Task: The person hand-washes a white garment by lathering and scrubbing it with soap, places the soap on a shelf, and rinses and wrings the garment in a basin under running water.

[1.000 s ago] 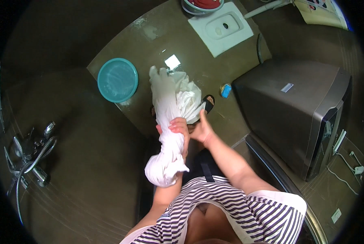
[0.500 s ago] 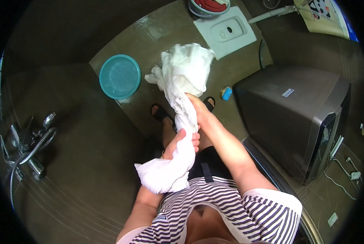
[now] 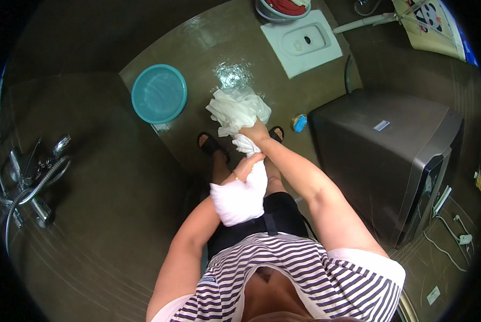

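Observation:
A long white cloth [image 3: 240,198], bunched and twisted, runs between my two hands in front of my legs. My left hand [image 3: 245,168] is wrapped round its middle, and the near end bulges out toward my waist. Farther along, my right hand [image 3: 255,132] grips the cloth beyond a narrow twisted stretch. The far end spreads in loose folds just above the floor, past my feet; whether it touches the floor I cannot tell. Its exact kind does not show.
A teal basin [image 3: 159,94] stands on the floor at the left. Wet floor [image 3: 233,75] shines beyond the cloth. Farther off are a squat toilet [image 3: 306,40] and a tub with red cloth [image 3: 285,6]. A grey washing machine [image 3: 380,134] stands right, shower taps [image 3: 34,182] left.
Both hands and the cloth have moved down and closer together. The far end of the cloth has dropped nearer my feet, and the wet patch of floor behind it now shows.

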Demonstrator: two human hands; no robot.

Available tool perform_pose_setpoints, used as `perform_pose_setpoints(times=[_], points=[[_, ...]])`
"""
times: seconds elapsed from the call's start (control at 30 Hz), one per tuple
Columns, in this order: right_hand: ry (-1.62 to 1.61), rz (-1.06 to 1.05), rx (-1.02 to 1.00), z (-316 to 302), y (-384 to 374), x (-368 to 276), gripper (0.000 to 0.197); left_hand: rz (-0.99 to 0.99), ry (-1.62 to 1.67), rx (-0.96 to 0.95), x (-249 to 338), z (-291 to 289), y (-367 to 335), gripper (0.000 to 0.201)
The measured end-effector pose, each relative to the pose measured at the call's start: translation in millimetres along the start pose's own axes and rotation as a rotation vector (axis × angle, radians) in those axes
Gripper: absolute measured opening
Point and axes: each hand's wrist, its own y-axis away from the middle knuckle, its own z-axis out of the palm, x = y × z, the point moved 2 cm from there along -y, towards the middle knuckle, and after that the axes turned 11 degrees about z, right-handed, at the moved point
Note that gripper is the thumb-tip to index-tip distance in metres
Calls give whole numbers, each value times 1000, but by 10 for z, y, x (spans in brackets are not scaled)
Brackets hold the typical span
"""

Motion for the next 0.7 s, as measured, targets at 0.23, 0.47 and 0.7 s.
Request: perform_pose_setpoints(times=[0.23,0.47,0.7], points=[[-146,-60,-164,222,600,-81,65,323,622,92,202,-352,5,54],[562,-131,-340,-174,781,-502,74,145,831,5,23,-298,59,49],[-652,89,-321,-903,555,28,79,-51,1404,-398,510,305,497,44]])
